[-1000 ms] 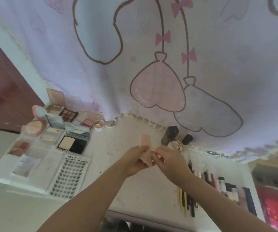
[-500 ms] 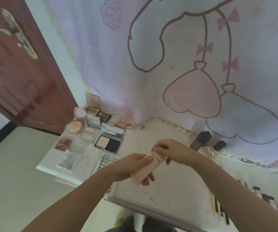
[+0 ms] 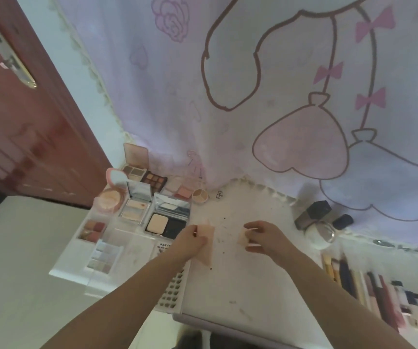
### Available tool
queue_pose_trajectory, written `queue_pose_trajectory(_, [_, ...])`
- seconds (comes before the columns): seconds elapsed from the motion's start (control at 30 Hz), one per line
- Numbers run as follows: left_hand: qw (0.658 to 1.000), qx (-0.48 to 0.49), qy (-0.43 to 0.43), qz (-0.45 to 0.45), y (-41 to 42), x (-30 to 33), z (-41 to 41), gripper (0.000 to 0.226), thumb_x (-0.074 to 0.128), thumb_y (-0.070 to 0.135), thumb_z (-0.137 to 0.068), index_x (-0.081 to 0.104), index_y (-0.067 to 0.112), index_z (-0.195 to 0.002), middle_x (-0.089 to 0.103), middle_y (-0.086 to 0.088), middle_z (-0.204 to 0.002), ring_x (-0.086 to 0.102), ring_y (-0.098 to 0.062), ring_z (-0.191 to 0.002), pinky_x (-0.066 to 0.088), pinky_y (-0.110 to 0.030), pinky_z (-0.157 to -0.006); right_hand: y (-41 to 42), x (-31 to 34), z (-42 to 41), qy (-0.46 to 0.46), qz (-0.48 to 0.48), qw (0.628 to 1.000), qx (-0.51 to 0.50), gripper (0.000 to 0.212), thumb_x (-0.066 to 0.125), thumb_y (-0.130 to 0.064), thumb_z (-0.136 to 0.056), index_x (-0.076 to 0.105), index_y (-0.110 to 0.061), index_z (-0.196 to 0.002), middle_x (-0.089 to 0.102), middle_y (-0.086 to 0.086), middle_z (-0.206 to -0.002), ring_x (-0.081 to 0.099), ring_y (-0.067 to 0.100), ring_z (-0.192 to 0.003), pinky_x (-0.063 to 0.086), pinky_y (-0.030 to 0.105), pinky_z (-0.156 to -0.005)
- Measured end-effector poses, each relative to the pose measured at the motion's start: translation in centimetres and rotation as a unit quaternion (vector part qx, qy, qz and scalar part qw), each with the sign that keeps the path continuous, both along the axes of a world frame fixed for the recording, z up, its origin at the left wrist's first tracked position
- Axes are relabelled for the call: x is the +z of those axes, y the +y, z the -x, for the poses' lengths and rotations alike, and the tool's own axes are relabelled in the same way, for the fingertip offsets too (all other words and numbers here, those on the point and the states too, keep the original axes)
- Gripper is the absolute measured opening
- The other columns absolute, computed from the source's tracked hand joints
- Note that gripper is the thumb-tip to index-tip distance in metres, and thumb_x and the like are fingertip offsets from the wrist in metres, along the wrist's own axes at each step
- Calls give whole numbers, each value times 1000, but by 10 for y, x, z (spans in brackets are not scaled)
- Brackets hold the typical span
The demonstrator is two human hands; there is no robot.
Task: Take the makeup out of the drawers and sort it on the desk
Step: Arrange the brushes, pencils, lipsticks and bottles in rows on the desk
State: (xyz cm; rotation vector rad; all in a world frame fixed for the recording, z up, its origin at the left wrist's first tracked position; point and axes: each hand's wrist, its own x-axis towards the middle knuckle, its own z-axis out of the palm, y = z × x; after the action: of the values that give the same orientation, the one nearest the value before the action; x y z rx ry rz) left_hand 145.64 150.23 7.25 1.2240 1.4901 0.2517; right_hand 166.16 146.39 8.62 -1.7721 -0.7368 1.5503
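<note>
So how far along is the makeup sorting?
Well along, apparently. Open palettes and compacts sit grouped on the desk's left side, stick-shaped items lined up on the right. In hand: the left hand holds a peach tube, the right hand its cap. No drawers are visible, so what remains is unclear.

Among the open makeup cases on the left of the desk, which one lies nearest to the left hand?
The black compact with a beige powder pan and mirrored lid; its corner almost meets the left hand.
</note>
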Motion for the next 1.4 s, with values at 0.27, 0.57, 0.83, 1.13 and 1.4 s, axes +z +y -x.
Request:
queue_pose_trajectory(0.27, [975, -19, 147, -164, 31, -20, -37, 30, 44, 15, -95, 48, 3, -123, 52, -17, -120, 54, -32, -108, 40, -30, -83, 71, -47, 28, -161, -30, 986, 26, 9, 63, -14, -85, 61, -14, -94, 64, 7, -87, 62, 26, -84, 50, 37, -72])
queue_pose_trajectory(0.57, [946, -45, 249, -202, 28, -35, -43, 40, 39, 6, -95, 34, 3, -135, 42, -17, -128, 42, -28, -117, 36, -30, -97, 84, -60, 19, -235, -41, 967, 86, 18, 60, -16, -87, 64, -12, -104, 65, 5, -105, 58, 17, -91, 43, 25, -77])
queue_pose_trajectory(0.83, [915, -163, 177, -324, 18, -19, -90, 53, 43, 14, -93, 29, 13, -144, 35, -7, -141, 34, -25, -127, 29, -31, -105, 58, 21, -56, -316, -144, 929, 126, 9, 53, -19, -93, 61, -23, -94, 57, -11, -90, 56, 6, -80, 39, 12, -66])
queue_pose_trajectory(1.13, [934, -287, -17, -210, 9, -19, -233, 49, 45, 14, -92, 34, 18, -139, 49, -7, -130, 48, -25, -117, 44, -39, -96, 30, 57, -136, -717, 42, 632, 291, 44, 29, -52, -97, 52, -17, -112, 63, 2, -103, 57, 23, -97, 36, 35, -84])
queue_pose_trajectory(1.4, [966, -164, -100, -172, 25, -10, -212, 24, 60, 32, -88, 56, 23, -110, 62, 11, -92, 60, -10, -90, 40, -11, -69, 53, 65, -126, -581, -23, 750, 315, 40, 37, -44, -97, 59, -11, -89, 58, 5, -81, 57, 22, -75, 44, 31, -63])
